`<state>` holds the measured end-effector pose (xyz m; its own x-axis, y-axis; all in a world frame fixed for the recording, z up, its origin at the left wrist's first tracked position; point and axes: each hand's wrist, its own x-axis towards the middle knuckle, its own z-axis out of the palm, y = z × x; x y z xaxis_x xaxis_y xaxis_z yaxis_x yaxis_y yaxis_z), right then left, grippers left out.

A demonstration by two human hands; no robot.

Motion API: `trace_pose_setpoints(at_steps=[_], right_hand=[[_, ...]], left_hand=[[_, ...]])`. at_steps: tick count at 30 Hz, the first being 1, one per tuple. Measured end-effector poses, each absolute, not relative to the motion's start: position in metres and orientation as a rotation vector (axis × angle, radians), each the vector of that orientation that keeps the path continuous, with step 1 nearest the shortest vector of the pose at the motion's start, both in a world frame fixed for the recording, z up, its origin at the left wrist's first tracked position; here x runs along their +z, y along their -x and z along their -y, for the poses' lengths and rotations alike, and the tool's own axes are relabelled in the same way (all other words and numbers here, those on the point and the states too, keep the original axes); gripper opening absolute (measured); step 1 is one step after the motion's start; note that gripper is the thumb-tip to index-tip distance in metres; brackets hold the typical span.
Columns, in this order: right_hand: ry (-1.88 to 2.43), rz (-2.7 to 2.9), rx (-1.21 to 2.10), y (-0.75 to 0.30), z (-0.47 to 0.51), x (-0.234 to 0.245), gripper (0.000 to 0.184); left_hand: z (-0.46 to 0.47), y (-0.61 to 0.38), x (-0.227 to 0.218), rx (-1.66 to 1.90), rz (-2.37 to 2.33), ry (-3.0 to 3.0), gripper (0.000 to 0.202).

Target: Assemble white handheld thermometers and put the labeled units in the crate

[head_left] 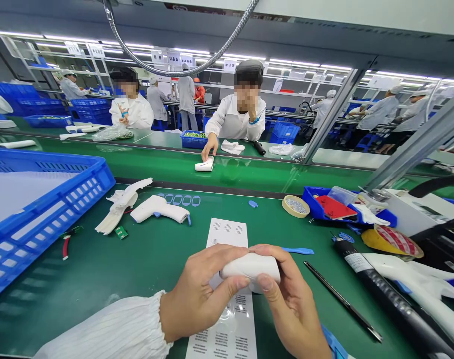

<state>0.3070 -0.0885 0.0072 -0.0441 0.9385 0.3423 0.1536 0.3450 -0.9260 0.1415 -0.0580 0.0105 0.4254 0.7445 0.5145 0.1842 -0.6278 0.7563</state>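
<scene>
hands: left hand [200,294] and right hand [292,299] together, both clamped on a white plastic housing [251,267] | housing: directly over the printed sheet [227,234] | relative to sheet: white pistol-grip device [159,209] beyond-left, black tweezers [342,299] right, both on green worktop [62,284]

You grip a white plastic housing [251,267] between your left hand [202,294] and right hand [292,299], near the front edge of the table [80,279] and roughly midway along it. The housing is smooth, matte and rounded, with a bulging, curved shell and no visible markings. It lies nearly level, its long side running across your view. Your thumbs press its near face from both sides, leaving the top and right end showing.
</scene>
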Motion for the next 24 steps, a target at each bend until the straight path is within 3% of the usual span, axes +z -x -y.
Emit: trace_pose_setpoints(at_steps=[4,8,11,14,19,22,24], right_hand=[[1.056,1.464,0.941,-0.309,0.08,0.007,0.021],[1.089,1.526,1.106,-0.321,0.073,0.004,0.048],[1.238,1.641,1.277,-0.328,0.072,0.0,0.032],[1.33,1.664,1.246,-0.325,0.071,0.004,0.021],[1.121,1.899,1.322,-0.325,0.057,0.036,0.031],[1.002,2.083,1.441,-0.343,0.028,0.053,0.039],[1.282,2.114,1.166,-0.357,-0.003,0.054,0.038]], left_hand=[[0.057,-0.144,0.012,1.147,-0.869,-1.982,0.029],[0.051,-0.134,0.013,1.03,-1.021,-1.702,0.03],[0.048,-0.126,0.011,1.036,-1.086,-1.819,0.048],[0.049,-0.132,0.01,0.951,-0.87,-2.479,0.065],[0.039,-0.148,0.026,0.534,-0.673,-2.855,0.056],[0.025,-0.139,0.044,0.596,-0.759,-2.673,0.043],[0.018,-0.128,0.055,0.702,-0.876,-2.43,0.03]])
